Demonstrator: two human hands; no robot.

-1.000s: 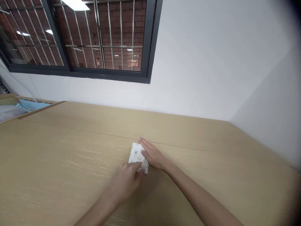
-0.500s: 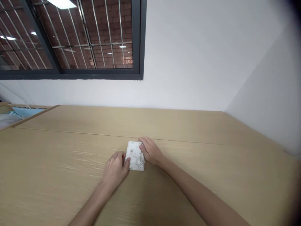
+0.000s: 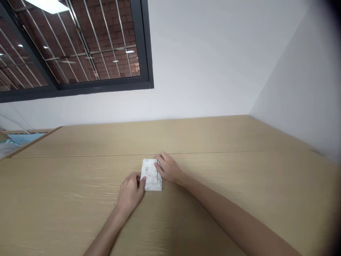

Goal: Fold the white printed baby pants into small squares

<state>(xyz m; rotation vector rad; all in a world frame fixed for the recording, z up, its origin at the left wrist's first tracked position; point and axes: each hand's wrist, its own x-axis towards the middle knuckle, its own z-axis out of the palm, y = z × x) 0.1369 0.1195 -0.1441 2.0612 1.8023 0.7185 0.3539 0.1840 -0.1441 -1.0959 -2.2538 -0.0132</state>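
Observation:
A small white square packet (image 3: 151, 177) with dark printed lettering and sketch-like drawings lies on the wooden surface between my hands. It looks soft and folded, with layered edges along its right and lower sides; whether it is paper or a tissue pack I cannot tell. My left hand (image 3: 131, 188) grips its left edge, thumb on top and the other fingers curled at the side. At the upper right corner, my right hand (image 3: 168, 168) pinches the packet between thumb and fingers. The undersides of the fingertips are hidden.
The light wooden surface (image 3: 66, 199) has a seam across it and a raised strip at the far left. Beyond that strip lie blue and white fabrics (image 3: 25, 138). White walls (image 3: 202, 71) meet at the right, and a dark-framed barred window (image 3: 101, 87) is above.
The view has tilted and shifted, so the window sits further left and lower on its left side. Both hands keep their hold on the white packet, nearly unmoved.

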